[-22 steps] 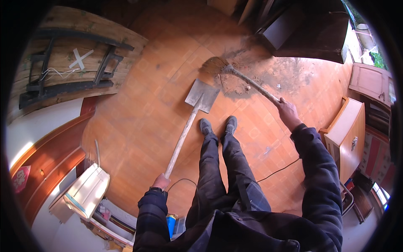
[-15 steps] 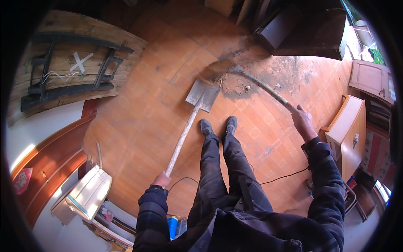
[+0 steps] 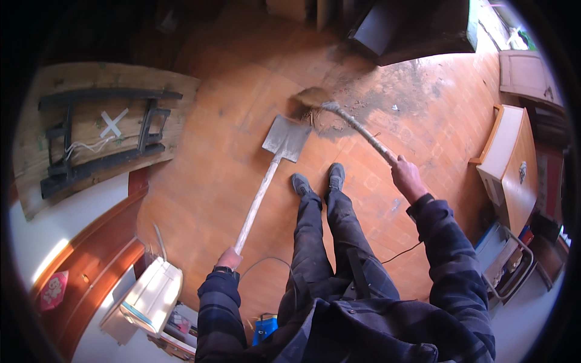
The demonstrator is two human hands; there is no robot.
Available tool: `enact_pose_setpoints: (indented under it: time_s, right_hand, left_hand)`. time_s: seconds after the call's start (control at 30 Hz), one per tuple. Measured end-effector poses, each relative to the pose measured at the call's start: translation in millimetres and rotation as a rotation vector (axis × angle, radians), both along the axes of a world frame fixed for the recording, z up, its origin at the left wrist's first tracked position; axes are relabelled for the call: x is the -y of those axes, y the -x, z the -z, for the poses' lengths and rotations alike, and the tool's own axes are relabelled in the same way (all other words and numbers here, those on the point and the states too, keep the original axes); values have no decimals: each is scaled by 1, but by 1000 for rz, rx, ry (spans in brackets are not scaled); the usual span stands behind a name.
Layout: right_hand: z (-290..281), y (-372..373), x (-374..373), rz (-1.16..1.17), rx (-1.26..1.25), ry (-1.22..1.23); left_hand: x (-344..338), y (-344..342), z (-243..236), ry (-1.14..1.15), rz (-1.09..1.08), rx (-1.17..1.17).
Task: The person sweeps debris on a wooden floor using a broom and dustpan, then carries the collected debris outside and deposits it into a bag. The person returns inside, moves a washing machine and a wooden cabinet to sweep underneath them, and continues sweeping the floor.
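My left hand point(image 3: 229, 258) is closed round the end of a long pale wooden handle. At its far end the flat metal blade of the shovel point(image 3: 287, 139) lies on the tiled floor, ahead of my shoes. In my right hand point(image 3: 408, 178) is the handle of a broom point(image 3: 367, 134). The broom's brown head point(image 3: 311, 97), a little blurred, is just beyond the blade's far right corner. Some debris point(image 3: 327, 124) lies between the broom head and the blade, partly hidden by the bristles. Dark dirt point(image 3: 387, 94) is spread over the floor to the right.
A wooden panel with black folding legs point(image 3: 115, 124) stands at the left. A dark cabinet point(image 3: 417, 30) is at the far right. Nearer right stands a pale wooden cabinet point(image 3: 505, 163). A white appliance point(image 3: 154, 290) is at lower left. A black cable point(image 3: 402, 251) runs beside my legs.
My right hand has moved left and slightly down, and the broom head has swept left toward the shovel blade. The shovel stays nearly in place while the whole view has turned a little.
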State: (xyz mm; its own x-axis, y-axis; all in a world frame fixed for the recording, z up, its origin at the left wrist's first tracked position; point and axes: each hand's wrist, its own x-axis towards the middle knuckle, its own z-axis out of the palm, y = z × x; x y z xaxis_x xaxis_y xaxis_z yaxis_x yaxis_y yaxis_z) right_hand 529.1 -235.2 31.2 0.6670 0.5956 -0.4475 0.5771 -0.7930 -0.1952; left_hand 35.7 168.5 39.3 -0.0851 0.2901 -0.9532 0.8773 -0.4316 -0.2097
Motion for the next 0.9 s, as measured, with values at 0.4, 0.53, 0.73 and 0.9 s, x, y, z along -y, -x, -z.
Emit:
enact_pose_setpoints:
  time_s: [0.4,0.53,0.73,0.9]
  right_hand:
    - [-51,78,125,539,50,-157]
    - [-29,110,131,850,-73,-94]
    - [18,195,11,1097,-266,-181]
    - [10,224,-136,1393,-559,-409]
  left_hand:
    - [-32,-19,2,-45,161,-109]
    - [-59,-17,6,-23,202,-113]
    - [-126,-25,11,-36,300,-58]
    - [-182,-55,8,-68,475,-24]
